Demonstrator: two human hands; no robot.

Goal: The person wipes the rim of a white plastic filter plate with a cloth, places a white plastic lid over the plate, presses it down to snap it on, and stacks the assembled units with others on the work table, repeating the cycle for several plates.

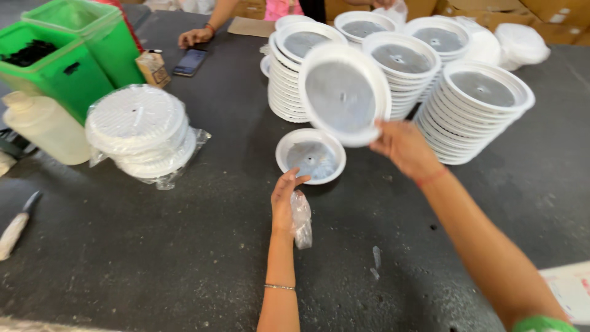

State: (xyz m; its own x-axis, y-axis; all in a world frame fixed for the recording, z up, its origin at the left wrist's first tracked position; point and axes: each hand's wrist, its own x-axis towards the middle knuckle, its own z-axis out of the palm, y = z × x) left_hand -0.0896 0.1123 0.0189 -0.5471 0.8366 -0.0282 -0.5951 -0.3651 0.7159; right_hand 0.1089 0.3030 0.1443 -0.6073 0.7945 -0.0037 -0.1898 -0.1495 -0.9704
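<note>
My right hand (404, 147) holds a white round plastic lid with a grey centre (344, 93), tilted up on its edge above the dark table (153, 258). Just below it a smaller white lid (310, 157) lies flat on the table. My left hand (284, 198) is at that lid's near rim and grips a crumpled piece of clear plastic wrap (301, 220). Behind stand several stacks of the same white lids (470, 114).
A clear bag of white lids (140, 132) lies at the left beside green bins (58, 61) and a pale plastic jug (43, 126). A knife (18, 224) lies at the left edge. Another person's hand (195, 37) rests near a phone (189, 62) and a small carton (153, 67).
</note>
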